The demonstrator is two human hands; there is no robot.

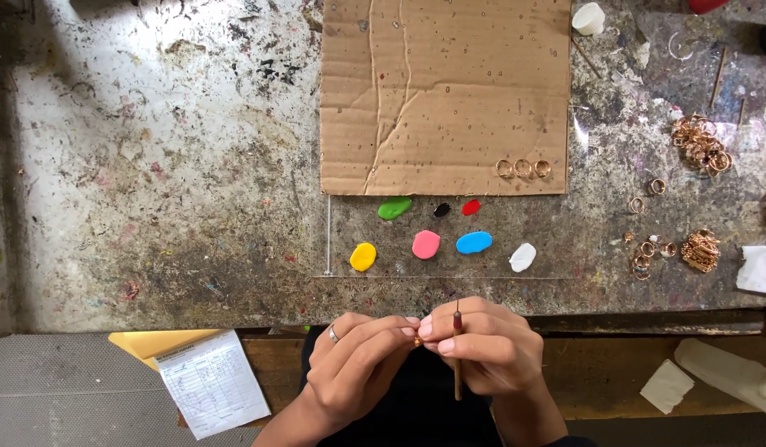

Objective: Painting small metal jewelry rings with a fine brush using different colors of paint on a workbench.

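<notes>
At the lower centre of the frame we see the left hand [354,364], a band on one finger, with fingertips pinched shut on a small gold-coloured metal ring [417,340], mostly hidden between them. The right hand [482,348] is curled closed around a thin brown wooden stick with a dark needle tip [457,356], held upright like a pen just beside the ring. Above the hands, at mid-frame, lie blobs of paint on a clear sheet: green [394,208], black [441,210], red [471,207], yellow [363,257], pink [426,244], blue [474,242] and white [523,257]. Three gold rings [523,168] rest on the lower right corner of a creased brown cardboard sheet [445,91]; further rings [699,142] are heaped at the right edge. We judge that fine work here calls for a steady pinch, hands braced together, and only a small load of colour on the tip.
</notes>
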